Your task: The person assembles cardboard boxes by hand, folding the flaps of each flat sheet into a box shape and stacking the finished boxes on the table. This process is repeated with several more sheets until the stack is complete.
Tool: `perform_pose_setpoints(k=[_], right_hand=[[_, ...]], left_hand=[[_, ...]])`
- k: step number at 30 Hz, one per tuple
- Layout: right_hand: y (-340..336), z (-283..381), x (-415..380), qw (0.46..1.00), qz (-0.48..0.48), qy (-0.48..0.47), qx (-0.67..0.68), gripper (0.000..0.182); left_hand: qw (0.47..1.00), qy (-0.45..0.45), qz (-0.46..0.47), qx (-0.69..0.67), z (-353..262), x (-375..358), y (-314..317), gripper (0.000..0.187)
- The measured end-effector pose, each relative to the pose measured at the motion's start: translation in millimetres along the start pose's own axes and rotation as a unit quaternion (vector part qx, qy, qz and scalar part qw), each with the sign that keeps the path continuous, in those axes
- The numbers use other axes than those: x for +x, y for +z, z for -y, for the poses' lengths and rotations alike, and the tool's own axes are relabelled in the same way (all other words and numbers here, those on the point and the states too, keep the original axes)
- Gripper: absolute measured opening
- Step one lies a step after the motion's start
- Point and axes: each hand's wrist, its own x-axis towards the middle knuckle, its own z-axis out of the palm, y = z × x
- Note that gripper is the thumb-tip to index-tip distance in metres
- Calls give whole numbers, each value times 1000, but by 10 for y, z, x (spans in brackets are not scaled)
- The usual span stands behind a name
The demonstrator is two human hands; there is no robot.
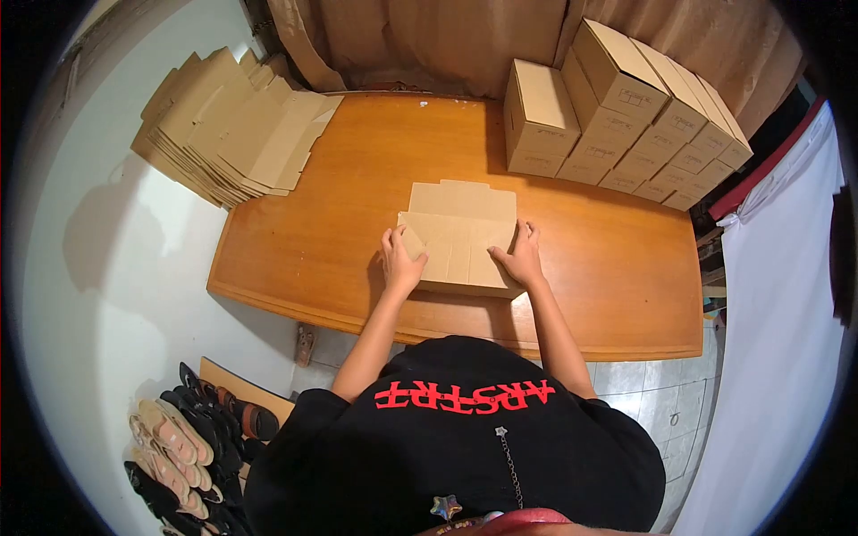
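A brown cardboard box (460,246), partly folded with its long lid flap raised at the far side, sits near the front middle of the wooden table (357,179). My left hand (402,261) grips its left end, thumb over a side flap and fingers along the outer wall. At the opposite end my right hand (521,256) holds the right wall, its thumb reaching inward and fingers outside. The box's underside is hidden.
Flat cardboard sheets (232,125) are stacked at the table's left end. Several closed boxes (617,116) stand piled at the back right. Sandals (183,447) lie at lower left, and a white cloth (778,295) hangs at right.
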Motion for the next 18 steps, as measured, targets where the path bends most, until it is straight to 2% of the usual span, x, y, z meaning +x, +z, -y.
perform_pose_setpoints(k=[6,9,12,15,18], right_hand=[[-23,179,-83,996,-14,17,-87,93],[-49,238,-108,994,-11,26,-104,94],[-45,247,-99,993,-13,23,-117,94],[-81,264,-111,993,-4,22,-114,91],[-104,267,-109,996,5,32,-89,86]], left_hand=[[998,-33,20,49,-156,-41,-44,77],[993,-97,47,45,-236,-52,-110,80],[989,-114,40,81,-192,-59,-111,83],[988,-135,47,56,-163,-90,-189,69],[954,-228,187,-57,220,-7,-203,59]])
